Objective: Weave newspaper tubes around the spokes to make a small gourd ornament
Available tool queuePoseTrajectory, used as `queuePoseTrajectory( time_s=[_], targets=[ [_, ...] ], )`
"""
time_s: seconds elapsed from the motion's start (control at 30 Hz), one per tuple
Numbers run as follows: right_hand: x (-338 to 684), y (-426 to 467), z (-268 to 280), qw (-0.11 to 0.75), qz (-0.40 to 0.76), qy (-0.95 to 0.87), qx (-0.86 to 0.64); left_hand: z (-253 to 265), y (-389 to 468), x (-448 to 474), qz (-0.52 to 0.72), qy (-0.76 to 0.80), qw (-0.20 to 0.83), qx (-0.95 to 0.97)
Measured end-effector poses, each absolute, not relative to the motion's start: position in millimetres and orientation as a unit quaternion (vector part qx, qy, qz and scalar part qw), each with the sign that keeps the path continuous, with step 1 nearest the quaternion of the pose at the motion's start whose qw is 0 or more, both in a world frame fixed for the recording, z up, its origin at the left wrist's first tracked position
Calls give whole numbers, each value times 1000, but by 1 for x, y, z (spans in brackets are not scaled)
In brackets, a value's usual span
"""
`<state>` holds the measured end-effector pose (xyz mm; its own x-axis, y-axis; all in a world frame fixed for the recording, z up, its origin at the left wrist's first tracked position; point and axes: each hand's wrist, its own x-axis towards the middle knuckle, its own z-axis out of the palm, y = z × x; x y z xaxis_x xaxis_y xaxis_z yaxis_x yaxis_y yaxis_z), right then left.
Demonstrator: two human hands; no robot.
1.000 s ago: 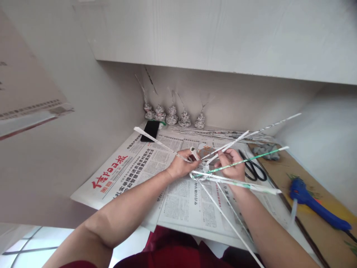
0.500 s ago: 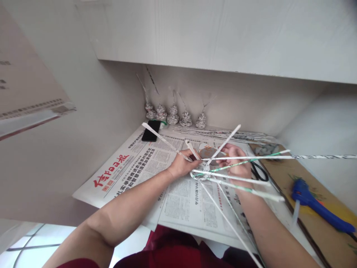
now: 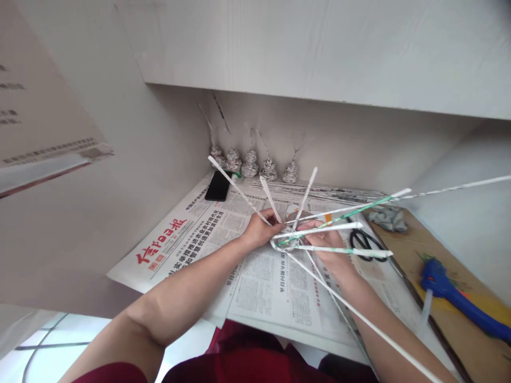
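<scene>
A small woven piece of rolled newspaper rods is held up over the newspaper sheets, its long white and green-marked rods fanning out in several directions. My left hand grips its left side, thumb on top and fingers curled round the rods. Close against the right side is my right hand, with bent fingertips pinching at a rod near the weave; other rods partly cover these fingers. One long rod runs from the weave far out to the right. Another long rod slants down across my right forearm.
Several woven gourd-shaped pieces stand along the back wall. A black phone lies before them, beside loose paper rods. Black-handled scissors, a crumpled grey cloth and a blue glue gun lie at right, the gun on a cardboard.
My right hand has moved in to the weave and its fingers have closed more. The rods have shifted and turned, and the long right-hand rod now slopes upward. The scissors are more exposed.
</scene>
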<state>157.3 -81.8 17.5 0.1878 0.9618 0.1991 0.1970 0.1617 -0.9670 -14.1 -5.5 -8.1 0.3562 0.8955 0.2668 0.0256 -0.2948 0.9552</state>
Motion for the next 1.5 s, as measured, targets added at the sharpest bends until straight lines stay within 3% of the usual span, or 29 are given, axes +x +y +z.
queuePoseTrajectory(
  time_s=[0.13,0.23,0.37,0.57,0.87,1.1,1.5],
  targets=[
    [155,-90,23,604,266,-555,-507,-11,-3,-16,428,357,486,673],
    [150,-96,25,558,264,-575,-537,-12,-4,-17,401,338,510,682],
    [147,-98,26,486,302,-588,-572,-10,-4,-18,407,336,510,680],
    [162,-86,27,540,370,-489,-577,-4,2,-19,451,370,544,604],
    [149,-81,12,521,534,-394,-536,4,0,-23,481,340,547,595],
    [137,-80,7,586,499,-315,-556,-2,-7,-18,448,307,509,668],
    [137,-77,-2,575,458,-353,-578,0,-5,-22,401,374,499,671]
  ],
)
